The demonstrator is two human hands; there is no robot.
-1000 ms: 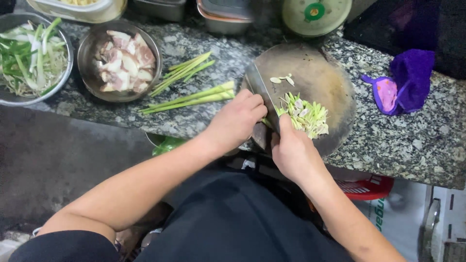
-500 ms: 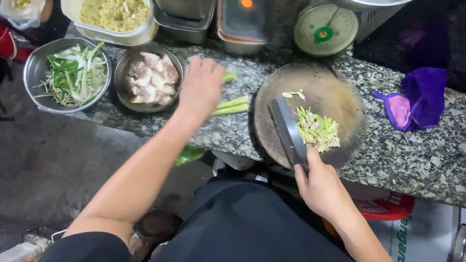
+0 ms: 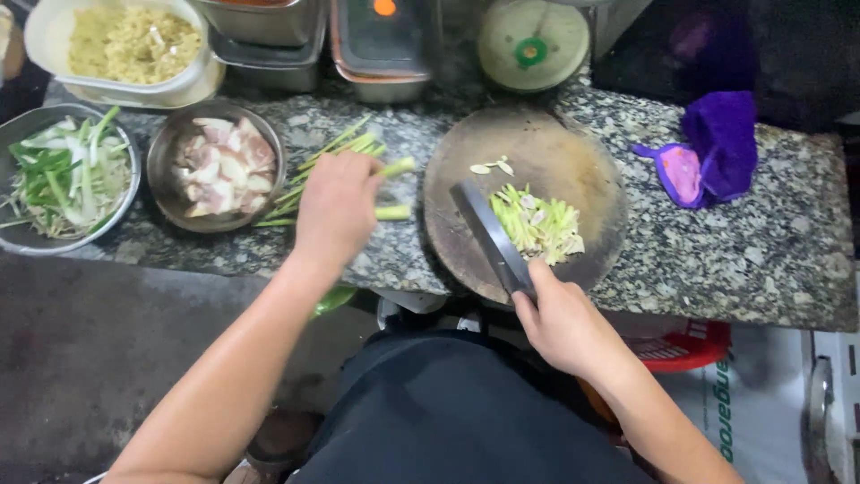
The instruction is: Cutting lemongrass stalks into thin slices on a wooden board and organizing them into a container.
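My right hand (image 3: 563,321) grips the handle of a cleaver (image 3: 490,235), whose blade lies on a round wooden chopping board (image 3: 560,148) beside a pile of chopped pale green stalks (image 3: 537,222). A few white slices (image 3: 493,166) rest further back on the board. My left hand (image 3: 338,208) is down on a bunch of long green stalks (image 3: 356,151) that lie on the granite counter (image 3: 743,260) left of the board, fingers curled over them.
A metal bowl of raw meat pieces (image 3: 226,166), a bowl of cut greens (image 3: 63,175), a white tub of shredded yellow food (image 3: 125,40), metal trays (image 3: 381,36), a round scale (image 3: 533,40) and a purple cloth (image 3: 712,148) stand on the counter.
My left hand left the board, swung out to the left, then came down on the long green stalks. The cleaver stayed on the board in my right hand.
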